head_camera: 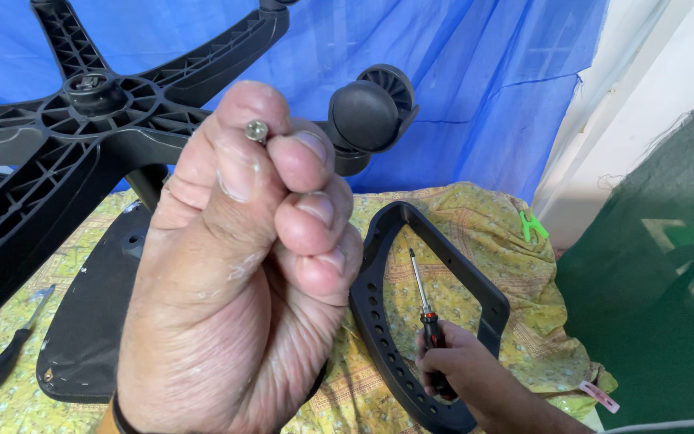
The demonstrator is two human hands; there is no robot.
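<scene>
My left hand is raised close to the camera, palm toward me. It pinches a small silver screw between thumb and fingertips, head showing. Lower right, my right hand grips the black and red handle of a screwdriver, whose shaft points up inside a black loop-shaped chair armrest. The armrest lies on a yellow patterned cloth. The left hand hides much of what lies behind it.
An upturned black star-shaped chair base with a caster wheel stands over a black seat underside. A second screwdriver lies at the left. A green clip sits at the cloth's right edge. Behind hangs a blue tarp.
</scene>
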